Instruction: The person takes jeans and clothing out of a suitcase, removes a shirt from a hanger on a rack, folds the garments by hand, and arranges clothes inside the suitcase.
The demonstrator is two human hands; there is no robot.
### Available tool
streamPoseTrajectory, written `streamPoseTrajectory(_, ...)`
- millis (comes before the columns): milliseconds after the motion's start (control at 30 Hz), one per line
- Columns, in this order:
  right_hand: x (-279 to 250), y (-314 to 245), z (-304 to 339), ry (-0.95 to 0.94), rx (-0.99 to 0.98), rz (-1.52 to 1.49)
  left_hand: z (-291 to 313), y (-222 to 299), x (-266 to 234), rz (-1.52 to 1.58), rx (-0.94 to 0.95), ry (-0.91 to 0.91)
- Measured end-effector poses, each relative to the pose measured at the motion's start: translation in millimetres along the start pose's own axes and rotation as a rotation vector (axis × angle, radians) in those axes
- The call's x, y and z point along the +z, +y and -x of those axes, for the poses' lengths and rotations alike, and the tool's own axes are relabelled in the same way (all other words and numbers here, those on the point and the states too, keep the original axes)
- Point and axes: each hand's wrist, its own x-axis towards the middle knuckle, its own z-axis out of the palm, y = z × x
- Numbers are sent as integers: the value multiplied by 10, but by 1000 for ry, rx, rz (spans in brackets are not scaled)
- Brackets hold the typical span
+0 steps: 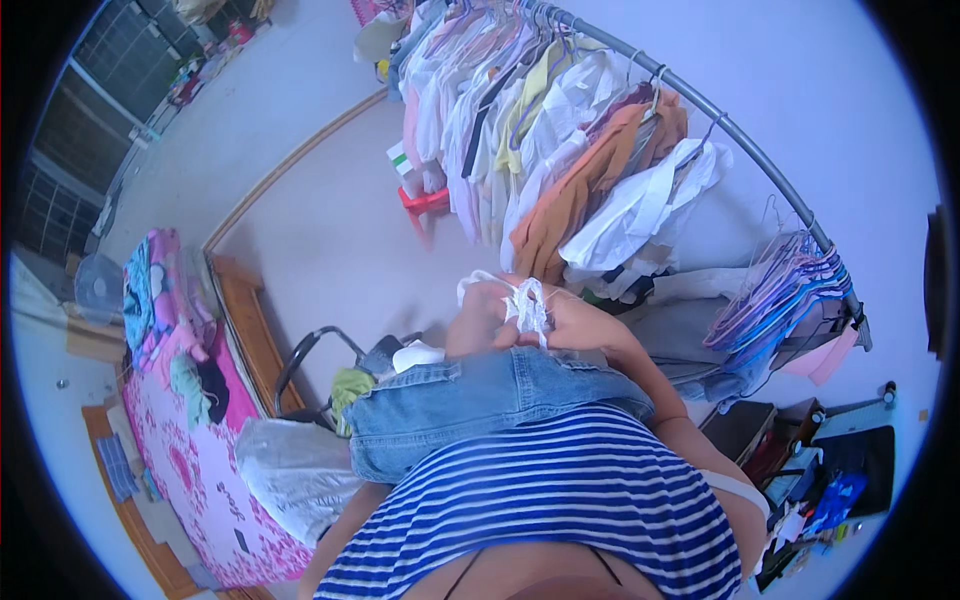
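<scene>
In front of my waist, both hands are together on a small piece of white lacy fabric point(530, 306); its exact kind cannot be made out. My left hand point(476, 322) is closed on its left side, slightly blurred. My right hand point(572, 325) grips the other side, with the lace bunched between thumb and fingers. Just below them lies blue denim point(440, 405) across my lap, under my striped top. A small white cloth point(418, 355) sits at the denim's far left edge, beside a green cloth point(350, 388).
Ahead, a metal clothes rail point(690, 95) carries many hung garments, with bunched empty hangers point(775, 310) at its right end. A black curved chair arm point(310, 345) and a grey-white cloth bundle point(295, 470) are at left, near a pink floral bed point(190, 475). A red stool point(425, 200) stands beneath the clothes.
</scene>
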Motion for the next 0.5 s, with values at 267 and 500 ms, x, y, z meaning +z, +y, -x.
streamPoseTrajectory(267,151,84,-306,653,64,-1005,-266,150,-425,100,-79,-134)
streamPoseTrajectory(500,-7,-17,-396,698,-68,-490,-443,95,-610,-109,33,-271)
